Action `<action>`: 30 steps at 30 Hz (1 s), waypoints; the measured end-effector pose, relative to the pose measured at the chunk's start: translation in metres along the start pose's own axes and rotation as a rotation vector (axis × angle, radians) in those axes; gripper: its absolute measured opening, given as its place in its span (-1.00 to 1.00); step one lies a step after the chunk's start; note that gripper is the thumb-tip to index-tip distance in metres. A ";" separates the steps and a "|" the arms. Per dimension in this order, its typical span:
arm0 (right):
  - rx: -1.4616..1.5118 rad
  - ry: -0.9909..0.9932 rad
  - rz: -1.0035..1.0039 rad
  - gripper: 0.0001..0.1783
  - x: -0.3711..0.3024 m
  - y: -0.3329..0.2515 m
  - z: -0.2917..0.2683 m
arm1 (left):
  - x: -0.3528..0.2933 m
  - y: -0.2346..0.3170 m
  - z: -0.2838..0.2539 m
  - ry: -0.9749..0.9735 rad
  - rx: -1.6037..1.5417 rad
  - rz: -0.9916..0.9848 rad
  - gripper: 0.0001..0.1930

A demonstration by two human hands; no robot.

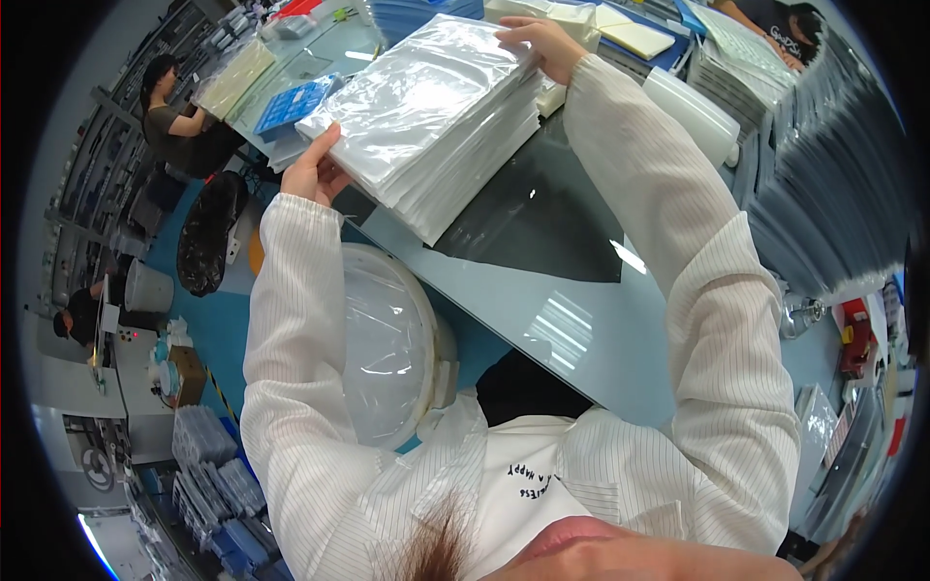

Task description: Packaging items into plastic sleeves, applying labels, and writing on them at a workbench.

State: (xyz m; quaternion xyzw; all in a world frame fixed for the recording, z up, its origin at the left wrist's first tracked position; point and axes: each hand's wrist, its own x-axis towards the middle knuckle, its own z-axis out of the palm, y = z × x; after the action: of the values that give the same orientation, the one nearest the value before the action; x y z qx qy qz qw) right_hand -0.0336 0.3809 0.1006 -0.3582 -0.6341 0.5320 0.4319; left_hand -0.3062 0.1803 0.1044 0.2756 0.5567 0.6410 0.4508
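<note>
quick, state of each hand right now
Left hand: curled, holding the left corner of the thick whitish stack of glossy plastic sheets.
Right hand: over its right edge, grip unclear.

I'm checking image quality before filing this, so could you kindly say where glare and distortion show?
Head view: glare streaks the plastic stack; same view, lamp reflections mark the glossy tabletop; head view again, the grey pile at right bends near the dark fisheye rim.

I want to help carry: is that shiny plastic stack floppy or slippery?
The stack may be slippery, since its glossy top looks smooth. Its thin, uneven edges suggest layers could sag or slide apart. Being so thick, it's probably heavy.
</note>
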 end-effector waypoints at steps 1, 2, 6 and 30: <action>0.049 0.012 -0.028 -0.43 0.001 0.002 0.001 | -0.001 0.001 0.001 0.012 0.009 0.003 -0.45; 0.099 0.023 -0.057 -0.43 0.002 0.003 0.002 | -0.003 0.000 0.001 0.016 0.011 0.002 -0.45; 0.199 -0.013 -0.084 -0.41 0.025 0.007 -0.005 | -0.001 -0.003 0.004 -0.013 0.004 0.038 -0.43; -0.056 0.368 -0.372 -0.67 -0.004 -0.024 -0.040 | -0.007 0.004 -0.023 0.327 1.144 0.496 -0.30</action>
State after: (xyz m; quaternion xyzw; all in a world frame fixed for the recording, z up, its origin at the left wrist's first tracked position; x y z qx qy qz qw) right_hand 0.0052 0.3872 0.1255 -0.3379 -0.6144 0.3512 0.6204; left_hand -0.3239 0.1630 0.1037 0.4918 0.7918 0.3618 -0.0193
